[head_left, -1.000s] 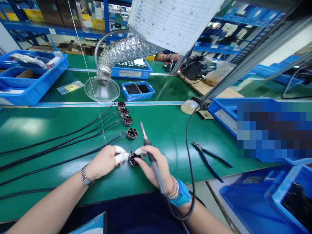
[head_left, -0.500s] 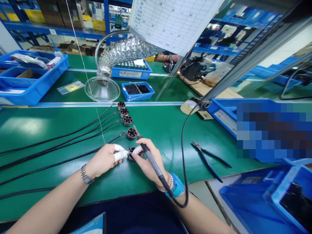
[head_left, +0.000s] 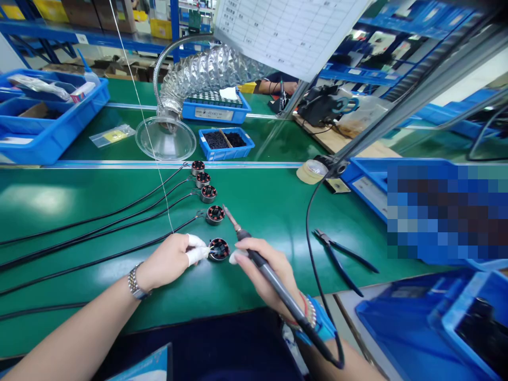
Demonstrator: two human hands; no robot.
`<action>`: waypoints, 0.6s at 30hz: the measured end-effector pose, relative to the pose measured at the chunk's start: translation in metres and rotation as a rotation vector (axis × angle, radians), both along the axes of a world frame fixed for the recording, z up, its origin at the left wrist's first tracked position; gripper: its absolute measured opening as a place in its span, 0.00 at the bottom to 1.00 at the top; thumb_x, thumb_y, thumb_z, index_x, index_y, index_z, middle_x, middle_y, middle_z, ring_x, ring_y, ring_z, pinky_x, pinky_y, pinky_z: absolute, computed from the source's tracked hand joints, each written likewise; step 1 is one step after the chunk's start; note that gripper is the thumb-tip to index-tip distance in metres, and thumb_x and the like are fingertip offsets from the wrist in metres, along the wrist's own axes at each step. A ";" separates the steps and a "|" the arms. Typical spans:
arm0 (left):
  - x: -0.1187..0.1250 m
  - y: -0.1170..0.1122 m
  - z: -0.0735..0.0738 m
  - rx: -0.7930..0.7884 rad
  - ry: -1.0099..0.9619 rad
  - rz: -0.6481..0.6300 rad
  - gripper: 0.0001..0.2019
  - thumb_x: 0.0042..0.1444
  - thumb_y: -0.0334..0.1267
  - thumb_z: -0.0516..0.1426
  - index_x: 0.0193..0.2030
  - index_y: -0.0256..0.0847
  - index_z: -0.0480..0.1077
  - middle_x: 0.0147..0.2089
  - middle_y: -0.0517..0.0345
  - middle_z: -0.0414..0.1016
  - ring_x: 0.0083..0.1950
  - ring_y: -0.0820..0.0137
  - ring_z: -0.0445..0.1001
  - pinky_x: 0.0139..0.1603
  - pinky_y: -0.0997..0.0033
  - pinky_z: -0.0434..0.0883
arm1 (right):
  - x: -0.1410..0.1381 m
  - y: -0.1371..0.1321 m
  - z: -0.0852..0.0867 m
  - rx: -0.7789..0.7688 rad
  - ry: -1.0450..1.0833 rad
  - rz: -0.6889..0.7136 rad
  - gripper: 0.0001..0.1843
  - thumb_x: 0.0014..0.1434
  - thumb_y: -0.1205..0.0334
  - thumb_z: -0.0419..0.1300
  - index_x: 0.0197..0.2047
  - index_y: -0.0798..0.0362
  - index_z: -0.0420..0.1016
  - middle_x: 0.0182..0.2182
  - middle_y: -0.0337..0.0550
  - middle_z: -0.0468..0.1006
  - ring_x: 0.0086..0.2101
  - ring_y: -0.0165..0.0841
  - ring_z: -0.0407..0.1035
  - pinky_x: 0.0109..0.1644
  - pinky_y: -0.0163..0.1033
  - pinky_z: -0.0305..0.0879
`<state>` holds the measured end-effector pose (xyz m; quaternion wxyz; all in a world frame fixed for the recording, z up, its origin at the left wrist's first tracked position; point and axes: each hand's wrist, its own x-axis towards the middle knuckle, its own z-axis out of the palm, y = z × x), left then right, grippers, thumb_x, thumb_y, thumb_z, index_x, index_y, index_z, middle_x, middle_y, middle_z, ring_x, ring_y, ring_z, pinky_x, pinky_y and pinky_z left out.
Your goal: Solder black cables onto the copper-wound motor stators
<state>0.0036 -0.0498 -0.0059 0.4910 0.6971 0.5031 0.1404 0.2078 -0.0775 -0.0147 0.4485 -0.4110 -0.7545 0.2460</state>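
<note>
Glossy smooth worktop [head_left: 265, 206], metal-rimmed round part [head_left: 219, 250], crinkled shiny foil duct [head_left: 212, 67].

The right hand [head_left: 282, 269] holds a soldering iron [head_left: 273, 279] near a stator [head_left: 219, 250].

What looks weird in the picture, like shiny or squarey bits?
Head view, left: pale glare on the green table, probably reflected light; head view, right: coarse square blocks hide part of a blue bin; head view, top: small print on the paper looks too soft to read.
</note>
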 end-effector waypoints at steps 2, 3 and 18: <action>0.000 -0.001 -0.001 0.001 0.003 -0.005 0.17 0.54 0.50 0.49 0.25 0.38 0.65 0.24 0.62 0.64 0.27 0.74 0.59 0.27 0.76 0.56 | 0.008 -0.002 0.010 0.063 -0.042 0.026 0.11 0.57 0.68 0.55 0.44 0.52 0.68 0.29 0.40 0.74 0.27 0.28 0.67 0.32 0.33 0.65; 0.001 -0.001 -0.001 0.006 0.008 -0.006 0.18 0.54 0.50 0.48 0.25 0.38 0.65 0.25 0.61 0.64 0.27 0.74 0.59 0.27 0.76 0.56 | 0.012 -0.003 0.014 0.101 -0.054 0.037 0.12 0.57 0.68 0.55 0.46 0.52 0.68 0.29 0.41 0.74 0.28 0.30 0.67 0.31 0.35 0.65; 0.005 -0.006 0.001 0.013 0.049 0.024 0.15 0.54 0.46 0.48 0.23 0.39 0.63 0.22 0.63 0.60 0.24 0.74 0.56 0.26 0.75 0.54 | 0.026 -0.007 0.023 0.025 0.022 0.144 0.10 0.53 0.72 0.54 0.36 0.56 0.75 0.21 0.42 0.70 0.26 0.32 0.63 0.28 0.39 0.61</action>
